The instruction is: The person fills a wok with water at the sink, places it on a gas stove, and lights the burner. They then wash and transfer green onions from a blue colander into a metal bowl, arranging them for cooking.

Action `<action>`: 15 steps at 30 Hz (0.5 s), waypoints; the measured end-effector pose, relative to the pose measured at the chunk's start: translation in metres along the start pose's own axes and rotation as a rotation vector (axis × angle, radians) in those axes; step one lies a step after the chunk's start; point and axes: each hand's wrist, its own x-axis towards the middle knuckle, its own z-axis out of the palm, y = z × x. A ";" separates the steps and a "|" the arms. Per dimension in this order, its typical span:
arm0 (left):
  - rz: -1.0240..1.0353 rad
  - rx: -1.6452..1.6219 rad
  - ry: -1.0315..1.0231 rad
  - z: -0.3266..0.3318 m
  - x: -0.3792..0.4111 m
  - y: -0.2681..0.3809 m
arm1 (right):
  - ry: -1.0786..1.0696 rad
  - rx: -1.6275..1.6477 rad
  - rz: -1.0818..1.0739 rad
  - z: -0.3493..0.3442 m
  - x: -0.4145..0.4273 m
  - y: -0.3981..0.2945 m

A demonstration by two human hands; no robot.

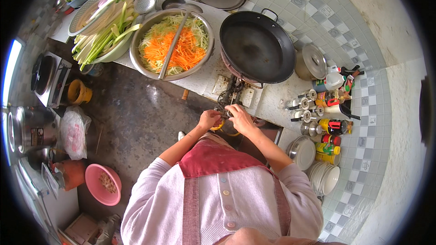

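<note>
Both hands meet at the metal fittings (224,111) on the front of a gas burner (235,90), where the counter ends. My left hand (210,119) has its fingers curled in at the left of these fittings; whether it pinches something small is hidden. From the right, my right hand (241,119) bends its thumb and fingers over the same fittings, and its exact grip is unclear. Above the burner sits a large black wok (258,46), its inside dark and glossy. Part of a yellow hose (218,126) shows beneath my hands.
Left of the wok, a steel basin (134,52) holds shredded carrot and pale green shreds under a long-handled ladle (173,46). Scallions (112,37) fill a tub beyond. Bottles (330,122) and plates (323,178) line the right wall. A pink basin (93,177) stands lower left.
</note>
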 end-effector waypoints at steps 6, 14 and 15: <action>0.021 -0.039 0.027 0.001 0.001 -0.010 | 0.029 -0.312 0.295 0.015 0.001 -0.014; 0.020 -0.044 0.039 0.010 0.000 -0.008 | 0.030 -0.249 0.476 0.035 0.010 -0.020; 0.026 -0.037 0.050 0.008 -0.001 -0.008 | 0.057 -0.255 0.448 0.038 0.010 -0.020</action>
